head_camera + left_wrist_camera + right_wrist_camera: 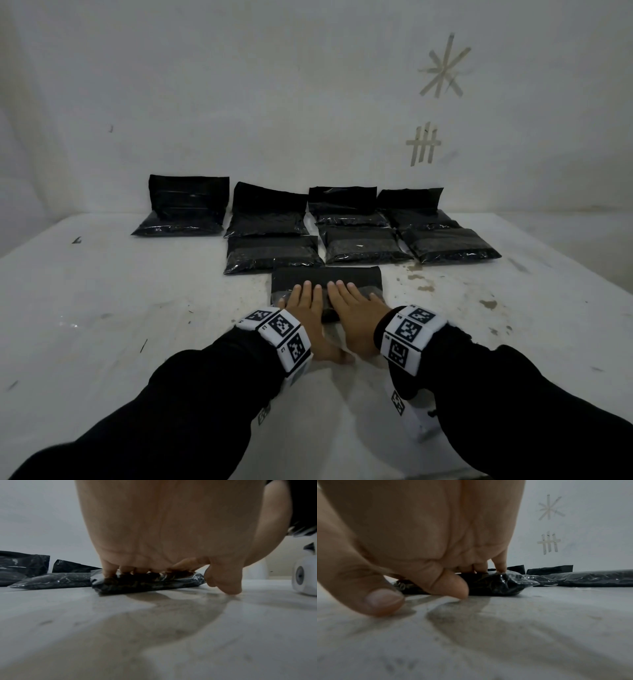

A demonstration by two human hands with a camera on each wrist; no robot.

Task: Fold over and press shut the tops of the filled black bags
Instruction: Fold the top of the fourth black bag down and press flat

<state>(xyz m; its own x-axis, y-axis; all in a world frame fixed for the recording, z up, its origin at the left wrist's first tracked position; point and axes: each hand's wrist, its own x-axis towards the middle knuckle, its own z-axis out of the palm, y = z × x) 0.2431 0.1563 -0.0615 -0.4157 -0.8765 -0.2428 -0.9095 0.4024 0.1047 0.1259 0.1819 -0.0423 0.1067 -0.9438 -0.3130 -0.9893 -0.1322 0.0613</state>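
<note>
Bag [327,279] nearest the person lies flat on the worktop [120,308], near of seven other bags [363,245], under the left hand [305,305] and right hand [352,303], each grip flat with straight fingers pressing its folded top; it looks soft, grain-filled, slippery film, best pressed along the fold

A bare packing or work room, plain and makeshift.

A stained, scuffed white table [102,308] runs up against a blank white wall [239,85], with brown splashes [416,277] on the tabletop at about 2 o'clock. Strips of tape on the wall form a star [443,66] and a tally-like mark [423,144] at about 1 o'clock. Rows of filled black bags [363,245] lie laid out at 12 o'clock, like batch handwork. No furnishings of a home or shop show.
</note>
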